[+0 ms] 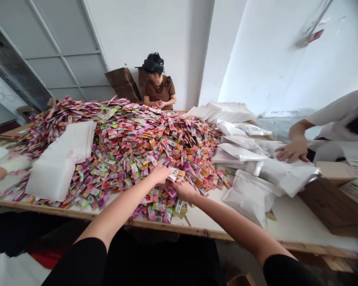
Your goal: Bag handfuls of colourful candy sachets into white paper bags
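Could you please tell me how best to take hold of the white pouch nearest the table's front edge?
Pinch the white pouch at its near end, from the front by the table edge: that end lies flat and free; its far end meets other pouches.

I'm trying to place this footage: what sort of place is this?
Probably a small packing workshop: a long table heaped with colourful sachets, stacks of white pouches, a cardboard carton, and a co-worker at the far side.

Cardboard carton [328, 206] beside the worktable [289, 214]
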`<state>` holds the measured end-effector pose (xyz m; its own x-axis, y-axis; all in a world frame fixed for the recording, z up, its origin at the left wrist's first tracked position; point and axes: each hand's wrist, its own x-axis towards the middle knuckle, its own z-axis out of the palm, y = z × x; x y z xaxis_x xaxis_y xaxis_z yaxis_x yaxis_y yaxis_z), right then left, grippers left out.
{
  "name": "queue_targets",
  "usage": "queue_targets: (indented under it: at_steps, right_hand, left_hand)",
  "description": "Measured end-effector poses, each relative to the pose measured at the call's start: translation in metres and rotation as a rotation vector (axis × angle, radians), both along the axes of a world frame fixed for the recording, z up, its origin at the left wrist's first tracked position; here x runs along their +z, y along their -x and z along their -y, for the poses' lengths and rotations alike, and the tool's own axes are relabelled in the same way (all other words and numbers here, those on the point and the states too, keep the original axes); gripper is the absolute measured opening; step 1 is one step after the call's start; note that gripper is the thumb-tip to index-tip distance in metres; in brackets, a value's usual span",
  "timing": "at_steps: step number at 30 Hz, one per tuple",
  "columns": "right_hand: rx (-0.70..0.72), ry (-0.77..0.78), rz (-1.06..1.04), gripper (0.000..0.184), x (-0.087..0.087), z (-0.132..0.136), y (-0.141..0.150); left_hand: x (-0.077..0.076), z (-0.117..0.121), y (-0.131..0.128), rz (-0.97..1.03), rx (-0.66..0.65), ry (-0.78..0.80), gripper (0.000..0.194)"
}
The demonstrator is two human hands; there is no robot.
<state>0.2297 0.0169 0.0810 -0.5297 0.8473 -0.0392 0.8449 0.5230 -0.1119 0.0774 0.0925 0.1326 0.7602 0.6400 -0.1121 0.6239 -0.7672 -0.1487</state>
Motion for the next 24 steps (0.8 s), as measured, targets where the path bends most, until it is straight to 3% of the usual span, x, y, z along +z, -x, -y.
queue_targets:
  at_steps: [5,8,12,16,19,24]
  right_hand:
    - [0.039,0.004,0.008,0.022,-0.013,0.004,0.003]
    - [0.056,-0.059,-0.137,0.025,-0.014,0.016,-0.015]
    - [0.052,-0.056,-0.323,0.043,-0.015,0.023,-0.034]
    - [-0.09,0.066,-0.366,0.049,-0.015,0.01,-0.032]
    - [-0.167,0.064,-0.415,0.048,-0.01,-0.003,-0.025]
    - [0.028,0.124,-0.258,0.046,-0.004,-0.005,-0.014]
  left_hand:
    - [-0.015,0.012,0.009,-0.004,0.013,-0.034,0.023]
    - [-0.016,0.022,0.031,0.066,0.049,0.004,0.026]
    - [-0.015,0.03,0.053,0.197,0.139,0.05,0.019]
    - [-0.011,0.033,0.068,0.293,0.238,0.033,0.021]
    - [-0.006,0.036,0.078,0.419,0.294,0.043,0.019]
    - [-0.001,0.042,0.09,0.738,0.483,0.138,0.022]
